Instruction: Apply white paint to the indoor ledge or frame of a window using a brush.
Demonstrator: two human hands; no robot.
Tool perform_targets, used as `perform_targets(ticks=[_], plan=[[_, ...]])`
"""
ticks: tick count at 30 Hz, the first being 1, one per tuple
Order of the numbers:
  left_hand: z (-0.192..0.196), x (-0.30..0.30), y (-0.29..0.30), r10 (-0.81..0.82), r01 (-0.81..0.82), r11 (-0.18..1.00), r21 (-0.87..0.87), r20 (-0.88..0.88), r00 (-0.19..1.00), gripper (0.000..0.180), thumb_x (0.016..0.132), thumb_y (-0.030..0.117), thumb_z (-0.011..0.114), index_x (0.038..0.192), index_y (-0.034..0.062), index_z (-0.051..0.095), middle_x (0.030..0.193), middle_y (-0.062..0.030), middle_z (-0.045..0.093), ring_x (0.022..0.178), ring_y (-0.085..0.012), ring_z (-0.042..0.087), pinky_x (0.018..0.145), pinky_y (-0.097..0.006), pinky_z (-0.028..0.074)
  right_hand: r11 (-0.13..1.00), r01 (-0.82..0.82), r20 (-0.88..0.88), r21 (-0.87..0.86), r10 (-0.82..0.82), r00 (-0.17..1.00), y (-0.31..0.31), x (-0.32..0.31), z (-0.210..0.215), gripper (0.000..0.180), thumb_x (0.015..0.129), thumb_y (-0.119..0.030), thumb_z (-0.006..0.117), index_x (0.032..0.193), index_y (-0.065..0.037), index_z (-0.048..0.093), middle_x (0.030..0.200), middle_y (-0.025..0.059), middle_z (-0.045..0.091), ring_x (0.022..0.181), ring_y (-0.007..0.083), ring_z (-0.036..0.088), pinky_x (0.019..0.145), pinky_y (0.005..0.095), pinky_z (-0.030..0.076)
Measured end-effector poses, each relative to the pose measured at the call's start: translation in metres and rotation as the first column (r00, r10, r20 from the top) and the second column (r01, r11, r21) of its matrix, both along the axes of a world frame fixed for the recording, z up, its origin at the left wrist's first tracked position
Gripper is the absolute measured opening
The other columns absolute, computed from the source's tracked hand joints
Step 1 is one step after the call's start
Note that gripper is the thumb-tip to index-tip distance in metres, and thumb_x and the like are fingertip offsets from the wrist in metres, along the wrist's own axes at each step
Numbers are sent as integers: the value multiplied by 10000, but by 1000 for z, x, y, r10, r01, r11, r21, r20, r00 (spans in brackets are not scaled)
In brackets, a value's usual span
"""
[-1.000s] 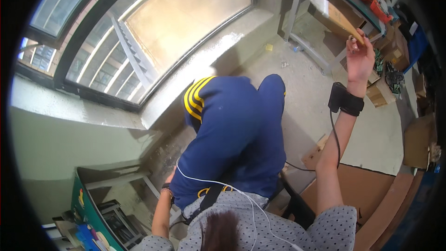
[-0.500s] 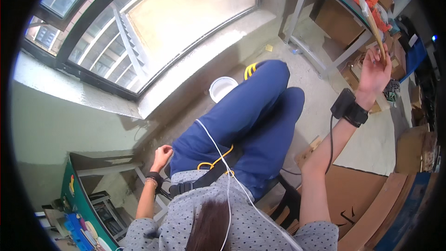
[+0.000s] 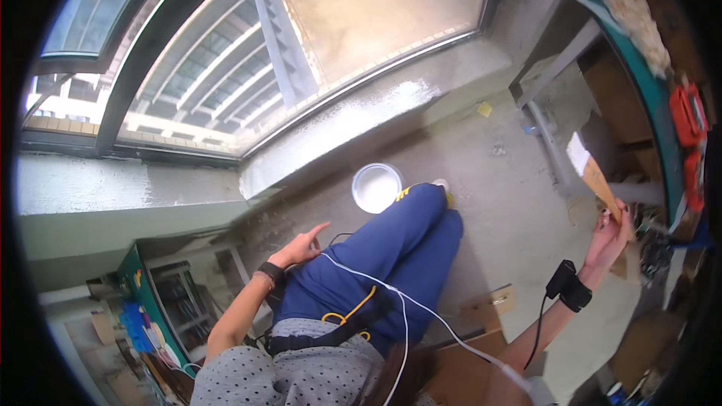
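At the right, my right hand [image 3: 608, 240] is closed round the wooden handle of a paintbrush [image 3: 596, 180]. The brush tilts up and to the left, its white-coated bristles at the top. A black band with a small box is strapped to that wrist. My left hand [image 3: 302, 245] is over my thigh, index finger stretched out and nothing visible in it; its other fingers look partly curled. On the floor just beyond my knees stands a white bucket [image 3: 377, 189], white inside. Fresh-looking white paint covers part of the window sill [image 3: 353, 116].
A large dark-framed window [image 3: 248, 53] fills the upper left. A green-topped table [image 3: 639, 83] with red items stands at the right. Another green-edged table [image 3: 154, 293] is at lower left. A piece of cardboard [image 3: 466, 368] lies beside my legs. A white cable [image 3: 444, 316] crosses my lap.
My view has shifted. My right hand has come lower with the paintbrush, which now leans leftward. My left hand has moved inward over my thigh, its index finger extended.
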State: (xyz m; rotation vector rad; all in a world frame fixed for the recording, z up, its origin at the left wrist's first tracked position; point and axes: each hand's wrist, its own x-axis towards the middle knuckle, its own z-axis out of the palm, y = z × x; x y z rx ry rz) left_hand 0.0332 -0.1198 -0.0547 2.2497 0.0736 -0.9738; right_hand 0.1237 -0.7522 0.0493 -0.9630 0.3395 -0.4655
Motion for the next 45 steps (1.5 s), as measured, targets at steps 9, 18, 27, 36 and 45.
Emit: perform_targets(ticks=[9, 18, 27, 36, 45], plan=[[85, 11, -54, -36, 34, 999, -11, -200, 979, 230, 828, 185, 529, 943, 44, 668, 850, -150, 675, 712, -311, 614, 705, -392, 487, 883, -420, -23, -208, 425, 905, 19, 183, 183, 182, 950, -200, 485, 1000, -32, 533, 921, 54, 540, 688, 106, 491, 629, 215, 396], [270, 65, -206, -27, -469, 544, -696, -573, 819, 232, 876, 153, 558, 745, -36, 587, 612, 73, 427, 545, -35, 357, 475, -241, 285, 361, -731, -270, -579, 761, 590, 94, 271, 301, 253, 917, -212, 525, 952, 25, 606, 838, 116, 606, 645, 111, 570, 572, 211, 431], [87, 16, -429, -263, -451, 359, -817, -552, 791, 272, 931, 243, 496, 978, -21, 536, 866, -47, 508, 780, -174, 467, 690, -337, 388, -226, -660, -325, -717, 945, 29, 201, 338, 193, 137, 845, -89, 562, 822, 32, 623, 690, 87, 630, 601, 135, 588, 570, 252, 446], [-206, 43, -461, -65, -297, 363, -883, -342, 937, 394, 928, 304, 501, 1180, 6, 449, 1117, -96, 477, 1037, -206, 442, 891, -348, 345, -361, -337, -239, -869, 905, -352, 338, 304, -59, 335, 954, -178, 486, 686, 16, 533, 556, 44, 485, 516, 122, 463, 515, 275, 384], [-313, 31, -443, 24, -119, 532, -838, -126, 992, 583, 926, 364, 505, 1383, 32, 361, 1368, -146, 446, 1294, -238, 418, 1092, -359, 302, -443, 21, -371, -896, 724, -582, 425, 216, -224, 292, 942, -220, 511, 831, 34, 603, 621, 207, 569, 584, 330, 583, 585, 385, 469]])
